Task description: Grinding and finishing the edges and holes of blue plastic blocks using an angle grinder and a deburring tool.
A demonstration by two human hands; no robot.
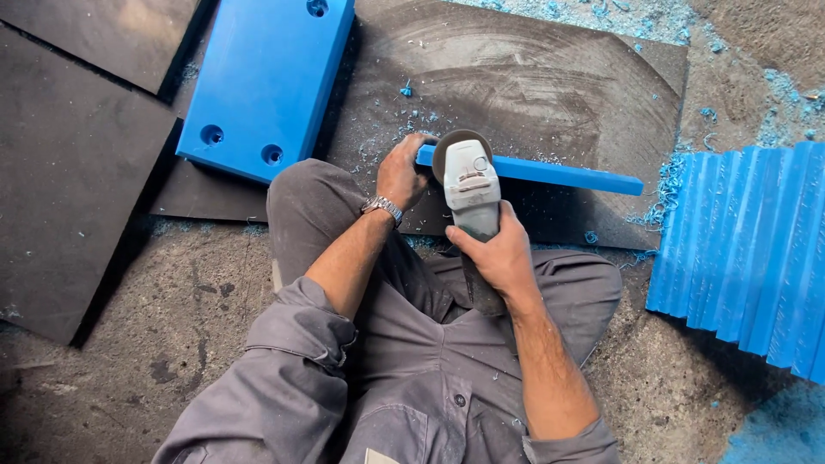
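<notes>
Grinder (pixel 471 185) gripped by right hand (pixel 497 251); left hand (pixel 400 172) clamps blue strip (pixel 559 174) on dark mat (pixel 516 77), dusty floor.

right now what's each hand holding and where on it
The right hand grips the grey angle grinder by its body, behind the head. The left hand clamps the near end of the long blue plastic strip.
</notes>
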